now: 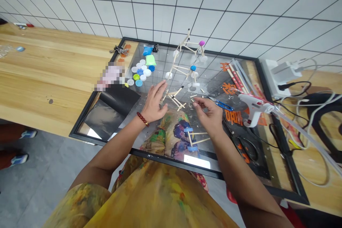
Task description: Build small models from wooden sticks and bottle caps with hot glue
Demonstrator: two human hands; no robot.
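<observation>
My left hand [156, 101] is open, fingers spread, at the left side of a small frame of wooden sticks [175, 98] with dark tips. Whether its fingertips touch the frame I cannot tell. To the right, my right hand [210, 114] has thumb and forefinger pinched together at a short pale stick piece [192, 100]. More cut stick bits [202, 91] lie just beyond it. Behind stand stick models on white round wheels, one with a blue ball [192, 68], another with a magenta ball [201, 43]. Near my right forearm lies a stick frame with blue wheels [189, 139].
Blue-handled snips [223, 105], a white glue gun [255, 107] and black scissors [244, 146] lie to the right, by a power strip [271, 74] and tangled cables. Several bottle caps [140, 72], clay packets [150, 60] and a black sheet [112, 110] are left. A tiled wall rises behind.
</observation>
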